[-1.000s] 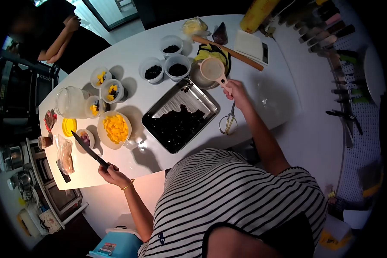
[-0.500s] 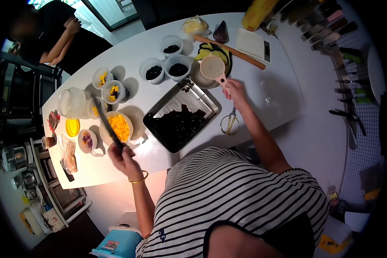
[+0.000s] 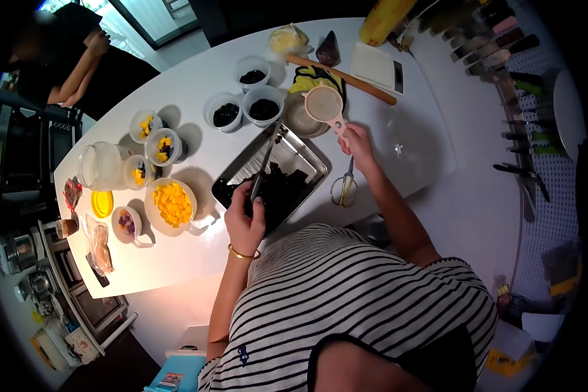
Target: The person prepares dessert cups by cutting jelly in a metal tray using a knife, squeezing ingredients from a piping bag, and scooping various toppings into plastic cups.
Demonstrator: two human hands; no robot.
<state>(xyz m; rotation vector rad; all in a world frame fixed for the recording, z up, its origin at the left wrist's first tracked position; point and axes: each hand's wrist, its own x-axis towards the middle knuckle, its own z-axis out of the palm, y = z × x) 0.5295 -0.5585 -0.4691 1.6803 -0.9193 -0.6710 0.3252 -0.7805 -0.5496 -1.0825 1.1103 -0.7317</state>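
My left hand (image 3: 245, 219) is closed round the dark handle of a knife (image 3: 266, 160). Its blade slants up and away over a metal tray (image 3: 320, 153) holding dark, shiny jelly pieces (image 3: 284, 193). My right hand (image 3: 357, 145) grips the handle of a small pink-rimmed strainer (image 3: 324, 104). The strainer is held above a round bowl (image 3: 304, 123), partly covering it in this view. Just below my right hand, a pair of scissors (image 3: 344, 189) lies on the table.
Cups with dark jelly (image 3: 226, 115) stand behind the tray. To the left are cups with yellow cubes (image 3: 164, 150), a bowl of yellow cubes (image 3: 174, 204) and a glass jar (image 3: 101, 163). A rolling pin (image 3: 346, 80) and scale (image 3: 375, 67) lie far right. Another person (image 3: 78, 65) stands across the table.
My left hand has swung the knife rightward from near the yellow-cube bowl to over the metal tray. My right hand still holds the strainer in nearly the same place.
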